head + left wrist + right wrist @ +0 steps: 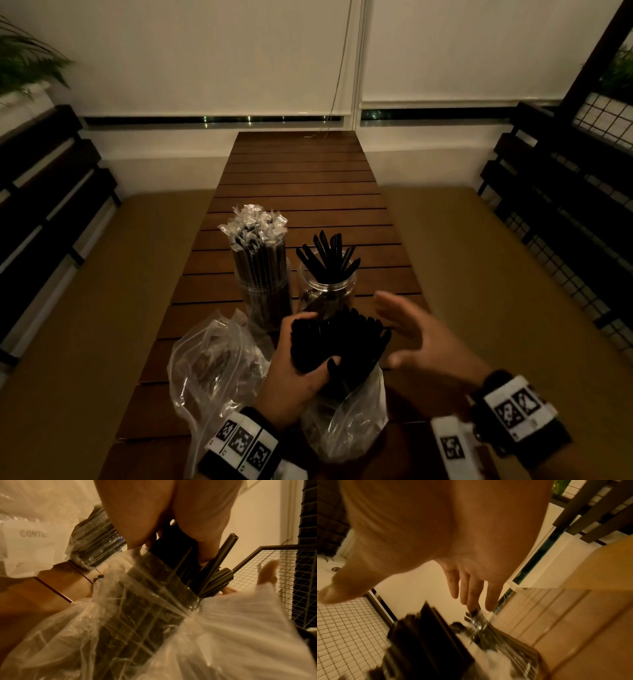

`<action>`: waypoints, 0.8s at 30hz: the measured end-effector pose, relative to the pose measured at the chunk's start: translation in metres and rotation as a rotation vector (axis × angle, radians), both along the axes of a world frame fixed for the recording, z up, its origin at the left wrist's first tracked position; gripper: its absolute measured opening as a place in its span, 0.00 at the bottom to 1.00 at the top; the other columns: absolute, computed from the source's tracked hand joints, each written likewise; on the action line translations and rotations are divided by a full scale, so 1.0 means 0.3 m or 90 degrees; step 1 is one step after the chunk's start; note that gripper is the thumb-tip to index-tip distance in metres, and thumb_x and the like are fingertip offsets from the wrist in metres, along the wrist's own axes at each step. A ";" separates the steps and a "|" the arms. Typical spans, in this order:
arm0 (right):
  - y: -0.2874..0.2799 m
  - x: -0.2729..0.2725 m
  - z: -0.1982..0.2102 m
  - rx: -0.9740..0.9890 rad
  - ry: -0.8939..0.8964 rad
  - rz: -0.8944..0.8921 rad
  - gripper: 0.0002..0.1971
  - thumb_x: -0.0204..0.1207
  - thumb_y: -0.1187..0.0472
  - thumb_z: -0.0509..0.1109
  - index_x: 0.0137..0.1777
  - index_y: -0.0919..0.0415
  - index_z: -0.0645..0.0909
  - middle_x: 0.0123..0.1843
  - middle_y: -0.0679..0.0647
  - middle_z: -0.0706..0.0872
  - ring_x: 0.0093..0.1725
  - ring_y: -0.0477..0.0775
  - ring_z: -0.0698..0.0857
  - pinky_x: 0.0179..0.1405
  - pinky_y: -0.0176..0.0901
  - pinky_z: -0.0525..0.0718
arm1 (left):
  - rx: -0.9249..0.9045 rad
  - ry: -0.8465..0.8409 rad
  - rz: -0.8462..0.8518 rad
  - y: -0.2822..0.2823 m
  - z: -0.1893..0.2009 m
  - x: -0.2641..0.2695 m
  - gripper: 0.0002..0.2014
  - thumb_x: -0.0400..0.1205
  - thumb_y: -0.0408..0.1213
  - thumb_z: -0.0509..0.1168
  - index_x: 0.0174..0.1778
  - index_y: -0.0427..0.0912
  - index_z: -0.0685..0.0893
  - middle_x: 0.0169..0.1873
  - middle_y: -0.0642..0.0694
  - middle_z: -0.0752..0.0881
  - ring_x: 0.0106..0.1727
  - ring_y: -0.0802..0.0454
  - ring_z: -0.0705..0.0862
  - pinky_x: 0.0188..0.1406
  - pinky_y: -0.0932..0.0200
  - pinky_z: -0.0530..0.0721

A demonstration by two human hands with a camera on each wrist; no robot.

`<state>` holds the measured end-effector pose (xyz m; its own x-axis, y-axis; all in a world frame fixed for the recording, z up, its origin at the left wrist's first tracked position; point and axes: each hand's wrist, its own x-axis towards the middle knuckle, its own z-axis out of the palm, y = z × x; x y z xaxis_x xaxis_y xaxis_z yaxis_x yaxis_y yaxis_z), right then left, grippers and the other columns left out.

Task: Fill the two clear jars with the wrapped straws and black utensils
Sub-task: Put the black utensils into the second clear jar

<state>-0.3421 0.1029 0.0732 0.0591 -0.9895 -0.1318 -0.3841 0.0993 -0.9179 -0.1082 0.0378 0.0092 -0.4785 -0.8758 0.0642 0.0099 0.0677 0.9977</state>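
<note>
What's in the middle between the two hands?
In the head view, a bundle of black utensils sits between them. The left hand grips it above a clear plastic bag, and the right hand is open beside it, not touching.

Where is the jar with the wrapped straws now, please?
In the head view, the jar with the wrapped straws stands upright on the wooden table, left of the jar with black utensils and just behind the left hand.

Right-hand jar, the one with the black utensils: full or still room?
Still room. The utensil jar holds a loose fan of black utensils with gaps at the mouth, while the left hand grips another bundle.
</note>
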 end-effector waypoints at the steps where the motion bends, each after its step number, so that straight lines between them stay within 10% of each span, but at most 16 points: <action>1: 0.011 0.017 -0.031 0.019 0.000 0.019 0.59 0.50 0.30 0.83 0.83 0.37 0.61 0.76 0.24 0.69 0.73 0.19 0.69 0.62 0.16 0.73 | 0.002 0.002 0.002 0.002 0.000 0.001 0.33 0.69 0.45 0.78 0.68 0.56 0.71 0.52 0.59 0.85 0.57 0.57 0.88 0.50 0.55 0.91; 6: 0.000 0.091 -0.114 0.024 -0.095 -0.032 0.48 0.62 0.65 0.88 0.79 0.46 0.68 0.74 0.39 0.79 0.71 0.29 0.78 0.58 0.21 0.79 | 0.011 0.002 0.004 0.005 -0.005 0.003 0.35 0.68 0.47 0.79 0.69 0.55 0.71 0.55 0.54 0.86 0.59 0.49 0.88 0.55 0.39 0.90; 15: -0.036 0.096 -0.098 -0.122 -0.042 -0.089 0.14 0.77 0.68 0.74 0.59 0.52 0.84 0.54 0.49 0.90 0.58 0.44 0.89 0.56 0.40 0.87 | 0.026 0.008 0.015 0.001 -0.008 -0.016 0.30 0.67 0.45 0.79 0.63 0.57 0.75 0.55 0.48 0.86 0.58 0.42 0.88 0.56 0.31 0.88; 24: -0.052 0.136 -0.093 -0.201 -0.108 -0.210 0.09 0.76 0.70 0.76 0.51 0.57 0.83 0.46 0.49 0.88 0.47 0.39 0.88 0.49 0.35 0.86 | 0.037 0.018 0.020 0.004 -0.005 -0.021 0.30 0.68 0.42 0.79 0.64 0.54 0.74 0.57 0.41 0.84 0.59 0.37 0.87 0.56 0.29 0.87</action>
<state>-0.3013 0.0873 0.0452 -0.2692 -0.9493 0.1623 -0.2220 -0.1028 -0.9696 -0.1144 0.0389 0.0078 -0.4488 -0.8932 0.0268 0.0376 0.0111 0.9992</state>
